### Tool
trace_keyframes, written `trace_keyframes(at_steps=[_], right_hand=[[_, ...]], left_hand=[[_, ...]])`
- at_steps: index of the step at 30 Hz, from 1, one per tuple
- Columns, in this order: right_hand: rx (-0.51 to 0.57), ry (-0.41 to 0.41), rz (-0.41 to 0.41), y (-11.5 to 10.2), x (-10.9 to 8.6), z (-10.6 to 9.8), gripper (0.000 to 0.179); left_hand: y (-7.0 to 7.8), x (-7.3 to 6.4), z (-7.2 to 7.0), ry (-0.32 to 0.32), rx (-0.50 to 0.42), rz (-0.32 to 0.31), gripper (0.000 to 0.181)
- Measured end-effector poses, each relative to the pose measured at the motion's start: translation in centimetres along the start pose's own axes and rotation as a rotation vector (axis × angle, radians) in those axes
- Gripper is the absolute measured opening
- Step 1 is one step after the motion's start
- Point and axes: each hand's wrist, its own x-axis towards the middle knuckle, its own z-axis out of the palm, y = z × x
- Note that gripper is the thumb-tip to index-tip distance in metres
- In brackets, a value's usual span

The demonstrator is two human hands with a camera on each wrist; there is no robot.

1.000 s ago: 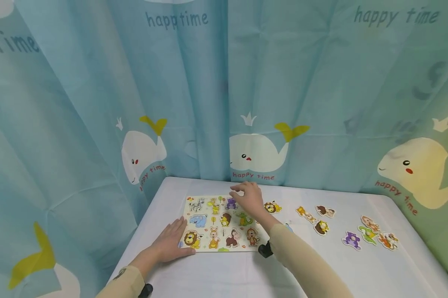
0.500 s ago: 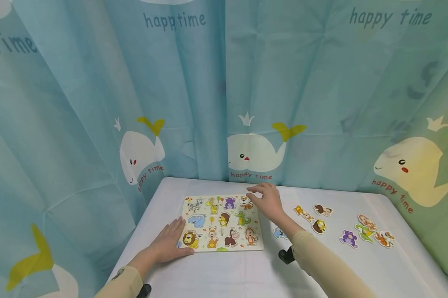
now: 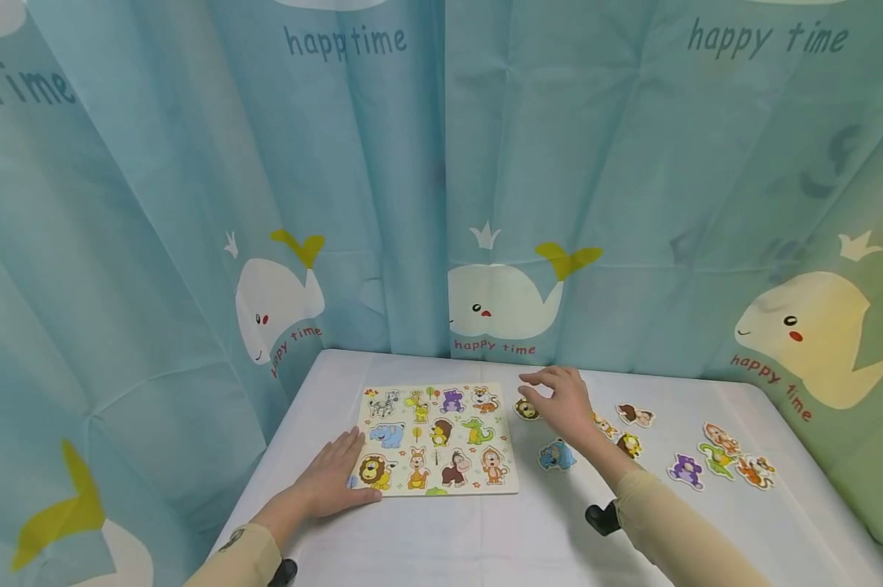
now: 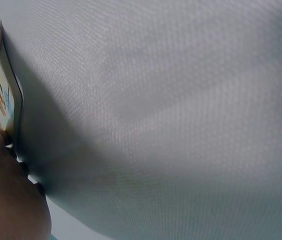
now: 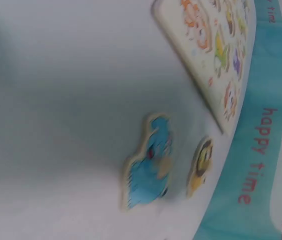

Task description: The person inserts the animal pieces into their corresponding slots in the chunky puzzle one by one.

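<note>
My left hand lies flat on the left edge of an animal puzzle board, fingers straight and thumb along its front corner. In the left wrist view the board's edge shows beside the thumb. Above the table, right of the board, my right hand hovers with thumb and forefinger apart and nothing seen between them. Under its fingertips lies a lion piece, partly covered by the hand. Closer to me is a blue elephant piece. Both the elephant and the lion lie loose in the right wrist view.
Beyond the right hand lie a hedgehog piece, a brown-haired piece and a partly hidden kangaroo piece. Farther right are a purple piece, a crocodile, a monkey and a tiger. A curtain hangs behind the table.
My right hand has moved right, from over the board's upper right part to above the loose lion piece, uncovering the tiger picture and the elephant piece. The left hand has stayed in place.
</note>
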Motion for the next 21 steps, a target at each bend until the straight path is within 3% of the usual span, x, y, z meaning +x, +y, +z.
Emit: trace_keyframes(at_steps=[16,21], right_hand=[[-0.090,0.099,0.019,5.3,-4.3,-5.3,0.027],[-0.112,0.093,0.063,6.3,-5.5,-7.0,0.030]], left_hand=[[-0.2,0.1,0.0,-0.001,-0.012,0.001,0.115],[-0.2,0.1,0.1,-0.003,-0.007,0.005,0.115]])
